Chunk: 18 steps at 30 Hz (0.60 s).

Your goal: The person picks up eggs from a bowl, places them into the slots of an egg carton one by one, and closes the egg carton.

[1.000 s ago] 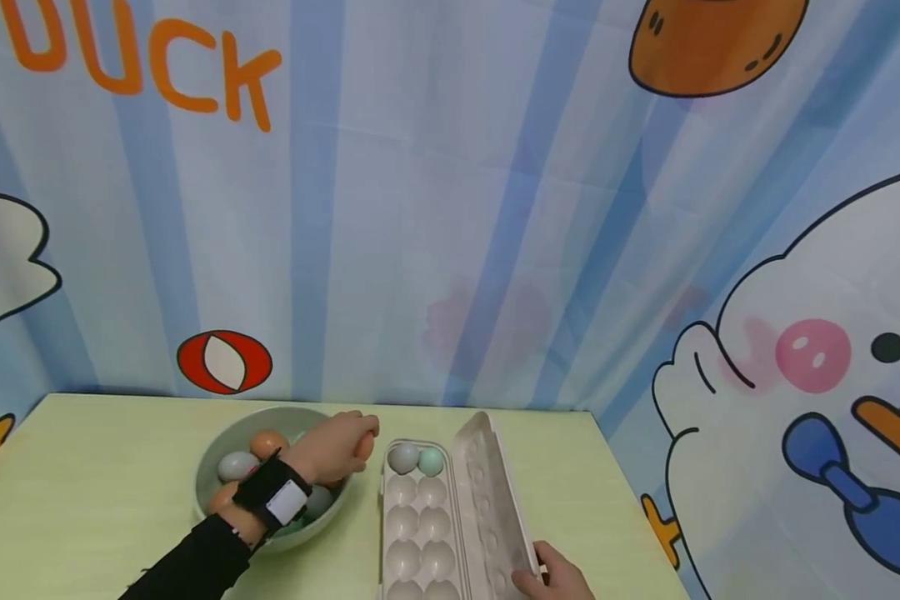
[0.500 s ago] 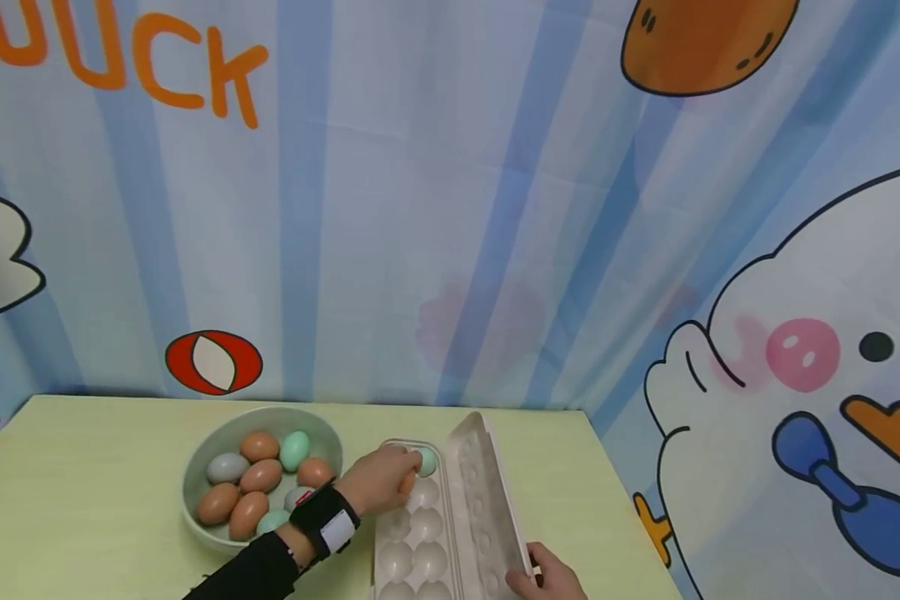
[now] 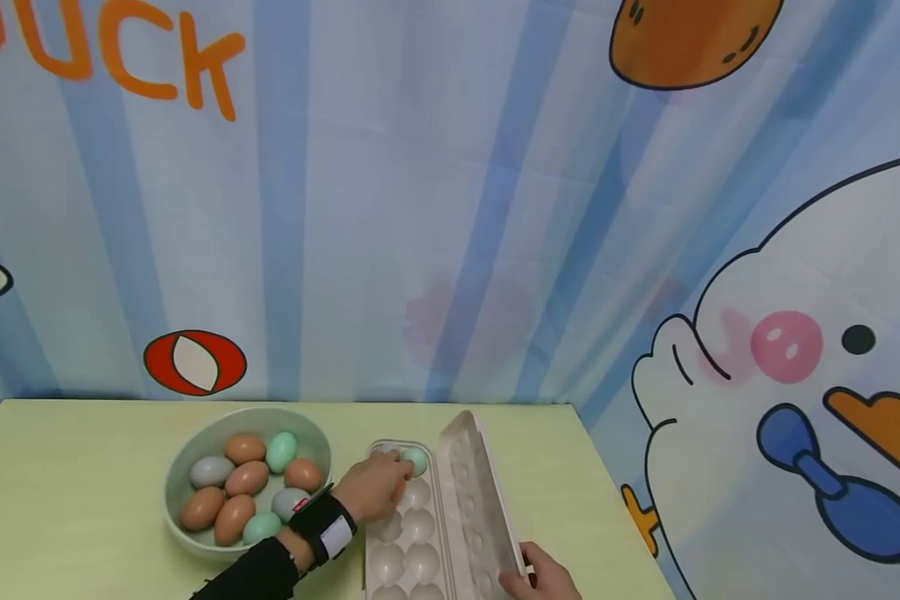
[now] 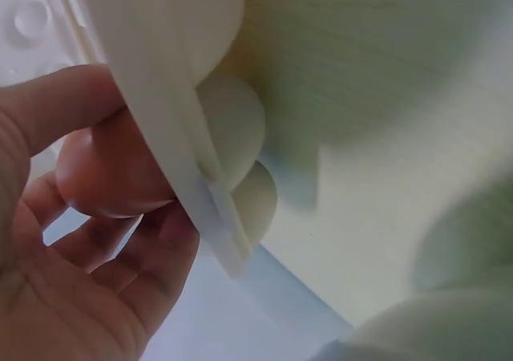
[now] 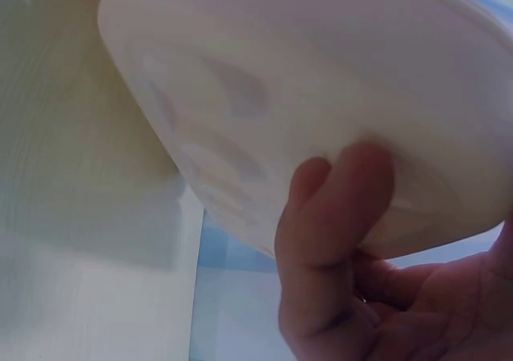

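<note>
A brown egg (image 4: 112,168) is held between the thumb and fingers of my left hand (image 3: 375,487), at the second row of the left column of a pale egg carton (image 3: 422,563). In the left wrist view the egg sits against the carton's rim, partly hidden by it. A mint-green egg (image 3: 416,461) fills the far right cup; the grey egg (image 3: 385,450) beside it is mostly covered by my fingers. My right hand (image 3: 543,573) grips the near outer edge of the raised carton lid (image 3: 480,508), thumb inside and fingers behind.
Left of the carton stands a pale green bowl (image 3: 315,437) with several brown, grey and mint eggs. Both rest on a light yellow table (image 3: 82,483). A blue curtain (image 3: 367,208) with duck drawings hangs behind the table's far edge.
My left hand has carried the brown egg from above the bowl rightwards to the carton, then lowered it slightly. The right hand has kept hold of the lid. The head view has shifted a little.
</note>
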### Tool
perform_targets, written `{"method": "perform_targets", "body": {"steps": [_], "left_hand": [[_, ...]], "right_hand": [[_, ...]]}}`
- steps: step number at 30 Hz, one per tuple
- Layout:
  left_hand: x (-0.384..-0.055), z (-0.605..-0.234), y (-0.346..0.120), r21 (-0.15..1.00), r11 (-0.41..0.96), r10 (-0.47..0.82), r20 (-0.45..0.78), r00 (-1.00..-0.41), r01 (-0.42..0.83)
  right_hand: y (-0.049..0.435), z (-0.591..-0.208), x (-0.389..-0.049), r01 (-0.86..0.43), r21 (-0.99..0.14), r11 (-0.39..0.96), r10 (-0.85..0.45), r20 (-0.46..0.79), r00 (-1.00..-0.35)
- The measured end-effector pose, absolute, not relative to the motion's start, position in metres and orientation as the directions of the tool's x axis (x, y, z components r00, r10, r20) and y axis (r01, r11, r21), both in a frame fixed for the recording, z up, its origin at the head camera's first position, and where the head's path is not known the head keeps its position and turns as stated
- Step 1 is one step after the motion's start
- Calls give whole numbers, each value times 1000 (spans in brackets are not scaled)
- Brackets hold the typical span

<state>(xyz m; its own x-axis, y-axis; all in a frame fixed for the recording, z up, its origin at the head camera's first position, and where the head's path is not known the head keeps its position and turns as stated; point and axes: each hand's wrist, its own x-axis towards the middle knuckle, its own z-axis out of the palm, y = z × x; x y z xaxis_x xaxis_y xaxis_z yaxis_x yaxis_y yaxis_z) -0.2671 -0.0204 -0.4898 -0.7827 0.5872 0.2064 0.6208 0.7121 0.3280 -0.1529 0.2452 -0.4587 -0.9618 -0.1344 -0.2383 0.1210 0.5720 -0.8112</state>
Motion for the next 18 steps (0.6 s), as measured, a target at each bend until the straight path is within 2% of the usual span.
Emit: {"method": "perform_targets", "body": {"steps": [10,18], "left_hand": [[-275,-496,-26,344,703,582,224,-781,623],[-271,-496,-26,352,699,577,235,-782,622]], "right_hand": [[241,-454,-151,103,-799,592,-116,-211,-971],[240,-456,-150,140,-793,594,-106,-250,-962]]}}
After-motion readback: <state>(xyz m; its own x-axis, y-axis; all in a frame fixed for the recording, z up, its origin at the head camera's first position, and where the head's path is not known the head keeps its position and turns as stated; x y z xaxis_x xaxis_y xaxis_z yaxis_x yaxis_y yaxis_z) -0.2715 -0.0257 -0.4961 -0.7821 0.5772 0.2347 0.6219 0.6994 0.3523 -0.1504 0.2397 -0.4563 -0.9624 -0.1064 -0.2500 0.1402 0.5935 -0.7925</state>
